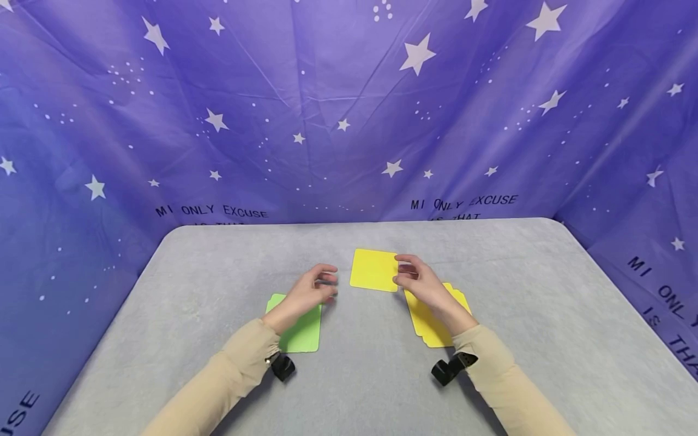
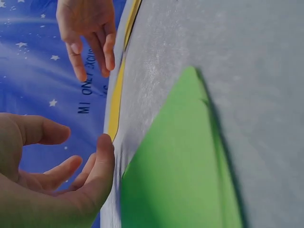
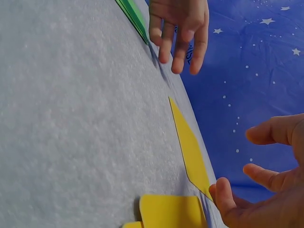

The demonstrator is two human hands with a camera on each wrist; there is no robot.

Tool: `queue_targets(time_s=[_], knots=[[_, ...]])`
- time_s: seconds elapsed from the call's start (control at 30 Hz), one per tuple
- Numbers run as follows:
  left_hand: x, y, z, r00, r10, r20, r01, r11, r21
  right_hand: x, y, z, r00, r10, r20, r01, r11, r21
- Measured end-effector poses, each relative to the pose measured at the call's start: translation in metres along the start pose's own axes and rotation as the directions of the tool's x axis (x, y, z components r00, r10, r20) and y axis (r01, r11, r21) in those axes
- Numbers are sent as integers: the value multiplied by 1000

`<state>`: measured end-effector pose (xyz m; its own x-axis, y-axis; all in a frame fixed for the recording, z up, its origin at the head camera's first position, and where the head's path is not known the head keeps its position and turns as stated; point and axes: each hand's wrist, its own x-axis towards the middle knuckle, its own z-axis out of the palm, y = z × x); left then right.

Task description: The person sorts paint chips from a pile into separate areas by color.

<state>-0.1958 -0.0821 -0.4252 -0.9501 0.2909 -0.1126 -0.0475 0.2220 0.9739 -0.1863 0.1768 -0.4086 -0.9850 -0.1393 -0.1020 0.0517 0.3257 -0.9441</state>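
A single yellow card (image 1: 373,270) lies on the table between and beyond both hands. My right hand (image 1: 428,289) hovers at that card's right edge, fingers spread and loosely bent, with nothing gripped. Beneath the right wrist is a stack of yellow cards (image 1: 428,321), its edges uneven. My left hand (image 1: 305,297) hangs over a green card stack (image 1: 302,333), fingers relaxed and apart, holding nothing. In the left wrist view the green cards (image 2: 175,156) show layered edges. The right wrist view has the lone yellow card (image 3: 189,147) near the right fingertips.
A grey table (image 1: 360,375) with rounded far corners carries the cards. Purple cloth (image 1: 327,91) with stars and printed words hangs behind it and at both sides. Each wrist wears a small black camera, such as the left one (image 1: 282,367).
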Motion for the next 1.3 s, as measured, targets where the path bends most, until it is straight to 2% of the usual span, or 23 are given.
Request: queue_targets(time_s=[0.2,0.4,0.67,0.93,1.13,1.3], knots=[[11,3,11,1000,-25,-8,25,1000,-16,1,2,-2,1000,23,18,-23,1000,-3],[22,3,20,999,-44,21,46,993,-111,3,3,1,999,40,25,-40,999,3],[33,3,24,997,-75,20,78,981,-180,3,4,3,998,50,24,-51,996,70],[32,2,25,996,-81,38,86,981,-173,-1,8,1,995,94,42,-102,963,249],[28,1,27,998,-67,22,70,983,-169,-6,8,0,995,91,41,-99,953,285],[22,3,32,999,-50,12,52,985,-162,-11,7,-2,996,95,4,-91,941,325]])
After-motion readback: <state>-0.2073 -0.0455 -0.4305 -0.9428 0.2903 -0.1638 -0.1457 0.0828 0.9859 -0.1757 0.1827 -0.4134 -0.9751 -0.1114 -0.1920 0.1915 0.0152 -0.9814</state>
